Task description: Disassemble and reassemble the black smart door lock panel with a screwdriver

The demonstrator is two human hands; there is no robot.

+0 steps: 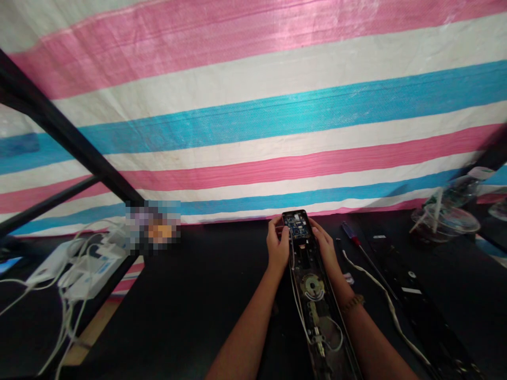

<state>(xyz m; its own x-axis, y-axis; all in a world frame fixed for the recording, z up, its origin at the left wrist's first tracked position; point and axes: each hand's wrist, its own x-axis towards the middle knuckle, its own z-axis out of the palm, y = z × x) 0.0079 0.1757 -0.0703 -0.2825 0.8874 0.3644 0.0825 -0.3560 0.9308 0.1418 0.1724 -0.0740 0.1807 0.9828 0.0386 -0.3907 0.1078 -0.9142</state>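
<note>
An opened electronic door lock [312, 287], long, narrow and black, runs from the bottom edge up the middle of the view. Its inside faces up, with a blue circuit board [298, 226] at the far end, a round metal disc midway and thin white wires along the left side. My left hand [278, 243] grips the far left edge, its thumb by the board. My right hand [325, 244] is wrapped round the right edge at the same height. The fingertips under the housing are hidden.
Right of the lock lie a screwdriver [358, 244], a white cable [388, 302] and a long black panel [420, 301]. Clear plastic cups [447, 221] stand farther right. White power strips [93, 272] with cables are at left, near a black metal frame [75, 132]. Striped sheeting [277, 116] hangs behind.
</note>
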